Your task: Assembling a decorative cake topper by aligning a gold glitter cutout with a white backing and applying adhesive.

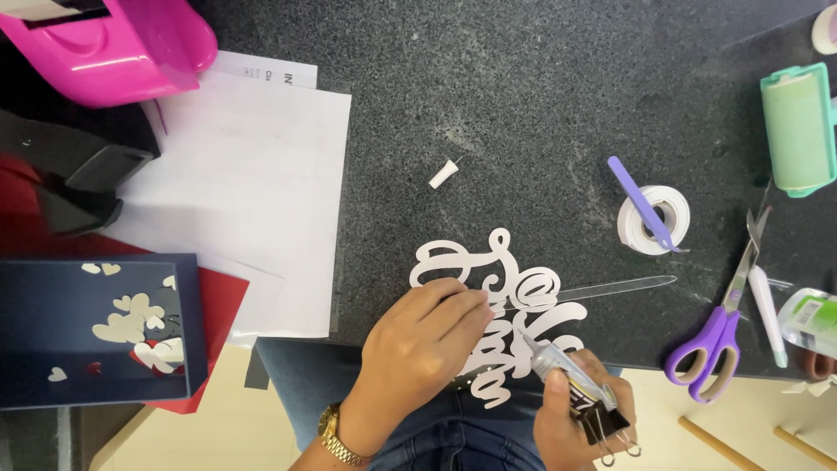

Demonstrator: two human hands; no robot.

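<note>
One white script cutout (506, 296) is laid at lower centre of the frame, on the dark speckled tabletop (540, 105) and partly over its near edge. It is pinned flat under the spread fingertips of the left hand (418, 349), which is open and grips nothing. One small glue tube (562, 366), its tail folded under one black binder clip (602, 423), is held closed in the right hand (575, 419), the nozzle set against the cutout's lower strokes.

Risks, as judged: the thin loops may be torn or creased if pressed unevenly; glue may be squeezed out in excess and smeared onto fingers or tabletop; the overhanging part may be bent at the edge.

Count of the surroundings:
- one clear acrylic stick (610, 286), just right of the cutout;
- one white cap (443, 174), above centre;
- one tape roll (654, 218), with one lilac tool (641, 202) laid across it;
- one pair of purple-handled scissors (719, 331), right;
- one white pen (767, 314) beside them;
- one green roller (798, 131), upper right;
- several white sheets (253, 174), left;
- one pink machine (105, 44), upper left;
- one navy card (52, 349) bearing loose paper hearts, their number not counted with certainty.
</note>
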